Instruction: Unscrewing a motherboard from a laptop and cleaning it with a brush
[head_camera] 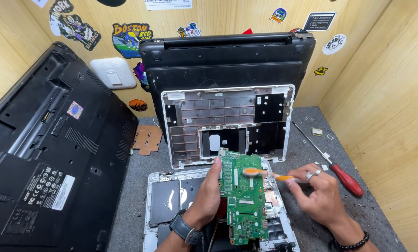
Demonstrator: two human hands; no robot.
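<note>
The green board (242, 198) stands tilted above an open white laptop shell (164, 205), the left hand (208, 193) pinching its left edge. The right hand (318, 196) pinches an orange toothbrush (267, 174), bristles touching the board's top. A red screwdriver (332, 163) lies right on the grey table (134, 186); black laptops (55, 149) lean behind.

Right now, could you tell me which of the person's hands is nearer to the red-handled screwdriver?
The right hand, holding an orange brush, sits just left of the red-handled screwdriver on the grey mat. The left hand grips the green circuit board farther off.
</note>
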